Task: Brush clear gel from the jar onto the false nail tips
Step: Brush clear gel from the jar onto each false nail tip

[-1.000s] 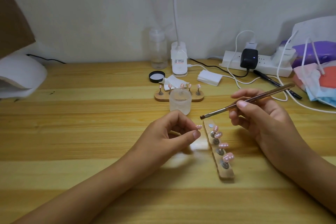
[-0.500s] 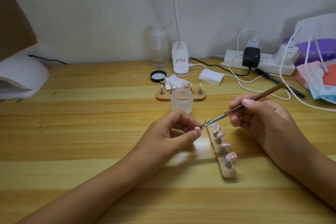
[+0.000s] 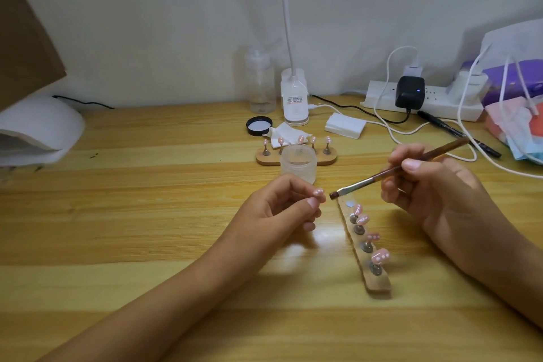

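Since half a second ago the brush point(image 3: 396, 169) has drawn back from the false nail tip point(image 3: 406, 192); its bristles now sit just right of it, apart. The left grip point(image 3: 276, 211) pinches that nail tip at thumb and fingertips, and the right grip point(image 3: 440, 194) holds the brush like a pen. Between the grips a wooden strip point(image 3: 379, 285) on the desk point(image 3: 147, 214) carries four more tips point(image 3: 380, 256). Just beyond the left grip stands the open jar point(image 3: 298, 166), then an oval stand point(image 3: 264, 159) and a black lid point(image 3: 258, 126).

Wooden table point(image 3: 117, 214) under jar point(image 3: 298, 166), holders
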`<move>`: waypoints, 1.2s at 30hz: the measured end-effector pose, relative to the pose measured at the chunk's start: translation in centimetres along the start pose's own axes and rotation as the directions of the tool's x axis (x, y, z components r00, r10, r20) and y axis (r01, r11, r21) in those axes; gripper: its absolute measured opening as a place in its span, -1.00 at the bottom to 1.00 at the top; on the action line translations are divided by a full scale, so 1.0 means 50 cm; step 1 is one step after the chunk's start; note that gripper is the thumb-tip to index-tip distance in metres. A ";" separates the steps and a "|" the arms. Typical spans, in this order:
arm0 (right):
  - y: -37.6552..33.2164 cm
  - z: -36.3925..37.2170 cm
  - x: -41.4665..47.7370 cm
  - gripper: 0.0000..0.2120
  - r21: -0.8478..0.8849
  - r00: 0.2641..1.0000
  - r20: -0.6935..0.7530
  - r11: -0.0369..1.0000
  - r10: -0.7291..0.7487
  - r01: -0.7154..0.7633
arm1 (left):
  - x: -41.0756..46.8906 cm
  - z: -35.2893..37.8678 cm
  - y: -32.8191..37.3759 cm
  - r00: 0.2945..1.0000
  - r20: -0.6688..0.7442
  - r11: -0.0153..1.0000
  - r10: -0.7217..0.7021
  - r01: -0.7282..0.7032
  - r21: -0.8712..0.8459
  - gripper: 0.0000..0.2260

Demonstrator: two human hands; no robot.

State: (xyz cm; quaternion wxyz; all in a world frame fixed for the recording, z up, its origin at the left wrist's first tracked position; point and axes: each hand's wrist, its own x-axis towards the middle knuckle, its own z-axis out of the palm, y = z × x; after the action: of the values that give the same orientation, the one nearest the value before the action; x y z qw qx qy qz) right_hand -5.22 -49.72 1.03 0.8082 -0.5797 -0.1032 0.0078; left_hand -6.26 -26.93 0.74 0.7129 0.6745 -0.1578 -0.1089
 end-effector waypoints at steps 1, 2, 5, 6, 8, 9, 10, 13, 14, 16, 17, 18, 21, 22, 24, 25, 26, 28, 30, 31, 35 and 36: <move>0.000 0.000 0.001 -0.80 0.005 1.000 -0.013 1.000 -0.002 0.002 | 0.000 -0.001 0.000 1.000 0.004 1.000 -0.007 0.007 0.005 -0.82; 0.000 0.001 0.002 -0.80 0.009 1.000 -0.028 1.000 -0.004 0.004 | 0.000 -0.001 0.000 1.000 0.008 1.000 -0.013 0.013 0.023 -0.85; 0.000 0.001 0.003 -0.82 0.001 0.996 -0.086 1.000 -0.005 0.005 | -0.001 -0.001 0.001 1.000 0.006 0.995 -0.018 0.018 0.100 -0.91; 0.000 0.000 0.003 -0.83 -0.005 0.995 -0.097 1.000 -0.004 0.004 | -0.001 -0.001 0.002 1.000 0.002 0.993 -0.018 0.017 0.121 -0.91; -0.001 0.001 0.002 -0.86 -0.021 0.996 -0.092 1.000 -0.009 0.007 | -0.001 -0.001 0.002 1.000 0.005 0.990 -0.013 0.012 0.142 -0.92; -0.002 0.002 0.001 -0.87 -0.027 0.997 -0.083 1.000 -0.011 0.009 | -0.001 -0.001 0.002 1.000 0.009 0.989 -0.010 0.009 0.145 -0.91; -0.002 0.003 0.000 -0.86 -0.030 0.997 -0.075 1.000 -0.010 0.008 | -0.001 -0.001 0.002 1.000 0.012 0.989 -0.007 0.005 0.146 -0.91; -0.002 0.006 -0.001 -0.82 -0.051 0.998 -0.057 0.999 -0.002 -0.001 | 0.000 -0.001 0.002 1.000 0.014 0.988 -0.001 -0.001 0.153 -0.90; -0.002 0.007 -0.002 -0.83 -0.061 0.999 -0.053 0.998 -0.004 0.001 | 0.000 -0.001 0.002 1.000 0.017 0.988 0.002 -0.004 0.155 -0.91; -0.003 0.010 -0.002 -0.87 -0.079 0.998 -0.060 0.997 -0.015 0.010 | -0.001 -0.002 0.001 1.000 0.021 0.988 0.004 -0.007 0.154 -0.91; -0.003 0.011 -0.003 -0.88 -0.085 0.997 -0.070 0.996 -0.021 0.015 | -0.001 -0.002 0.000 1.000 0.021 0.989 0.003 -0.006 0.148 -0.92; -0.002 0.011 -0.002 -0.87 -0.088 0.996 -0.081 0.996 -0.026 0.019 | -0.001 -0.003 0.000 1.000 0.019 0.990 0.003 -0.006 0.144 -0.92; 0.000 0.008 -0.001 -0.85 -0.106 0.994 -0.104 0.994 -0.036 0.025 | -0.001 -0.002 -0.001 1.000 0.015 0.990 0.006 -0.008 0.144 -0.92; 0.001 0.005 0.000 -0.81 -0.118 0.993 -0.112 0.993 -0.040 0.027 | -0.001 -0.002 -0.001 1.000 0.014 0.989 0.007 -0.009 0.145 -0.92; 0.002 0.001 0.002 -0.72 -0.106 0.991 -0.122 0.994 -0.045 0.032 | -0.001 -0.003 -0.002 1.000 0.013 0.990 0.006 -0.008 0.143 -0.92; 0.001 0.000 0.003 -0.74 -0.074 0.991 -0.122 0.996 -0.048 0.039 | -0.001 -0.004 -0.003 1.000 0.013 0.990 0.005 -0.007 0.141 -0.92; 0.000 -0.002 0.003 -0.75 -0.038 0.992 -0.117 0.998 -0.052 0.048 | -0.001 -0.004 -0.004 1.000 0.012 0.990 0.002 -0.004 0.139 -0.93; 0.000 -0.004 0.004 -0.76 0.009 0.994 -0.095 0.998 -0.053 0.054 | -0.001 -0.004 -0.005 1.000 0.006 0.991 -0.004 0.004 0.133 -0.94; 0.002 -0.006 0.004 -0.77 0.012 0.997 -0.060 0.999 -0.041 0.042 | 0.000 -0.004 -0.006 1.000 0.003 0.993 -0.006 0.005 0.121 -0.93; 0.002 -0.006 0.004 -0.78 0.000 0.999 -0.040 0.999 -0.034 0.034 | 0.000 -0.004 -0.006 1.000 0.005 0.993 -0.004 0.004 0.119 -0.93; 0.004 -0.003 -0.001 -0.80 -0.089 0.999 -0.009 0.995 -0.036 0.035 | 0.001 -0.006 -0.006 1.000 0.008 0.993 -0.007 0.006 0.114 -0.93; 0.004 -0.002 -0.002 -0.81 -0.115 0.999 -0.015 0.992 -0.045 0.043 | 0.001 -0.006 -0.006 1.000 0.010 0.994 -0.008 0.006 0.110 -0.92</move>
State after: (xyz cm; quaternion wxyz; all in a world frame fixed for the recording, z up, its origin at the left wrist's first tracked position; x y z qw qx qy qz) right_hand -5.29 -49.74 0.79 0.7744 -0.6228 -0.1093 -0.0210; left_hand -6.10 -26.70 0.45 0.6733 0.7128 -0.1651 -0.1062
